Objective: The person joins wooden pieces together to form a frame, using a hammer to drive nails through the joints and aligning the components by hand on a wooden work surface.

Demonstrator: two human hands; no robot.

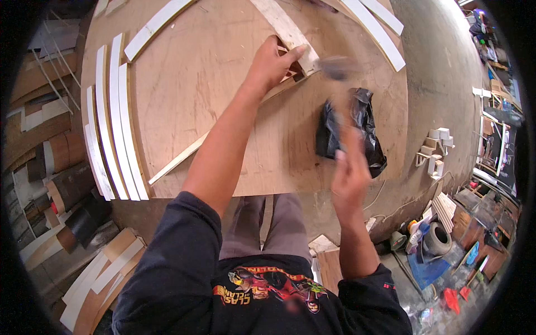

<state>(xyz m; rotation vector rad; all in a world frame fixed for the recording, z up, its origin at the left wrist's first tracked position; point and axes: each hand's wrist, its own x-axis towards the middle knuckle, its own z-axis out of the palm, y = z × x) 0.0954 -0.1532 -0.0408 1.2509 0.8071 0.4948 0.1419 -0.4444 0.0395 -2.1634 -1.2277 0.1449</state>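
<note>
My left hand [268,66] is closed round the joint of a wooden frame, its thumb resting on the end of a broad pale board [282,25]. From beneath that hand a narrow wooden strip [181,159] slants across the table toward its near left. My right hand [350,181] grips a hammer [347,125] by its wooden handle. Motion smears the hammer, and its dark head is close to the right of the board's end; contact cannot be made out. A crumpled black plastic bag [368,131] lies on the table behind the handle.
The plywood tabletop [167,111] carries several curved white-faced strips [124,134] at left and more at the far edge. Wood offcuts [106,268] are heaped on the floor at left. Small wooden blocks [435,148] and a cluttered pile with a bucket-like cylinder [437,239] stand at right.
</note>
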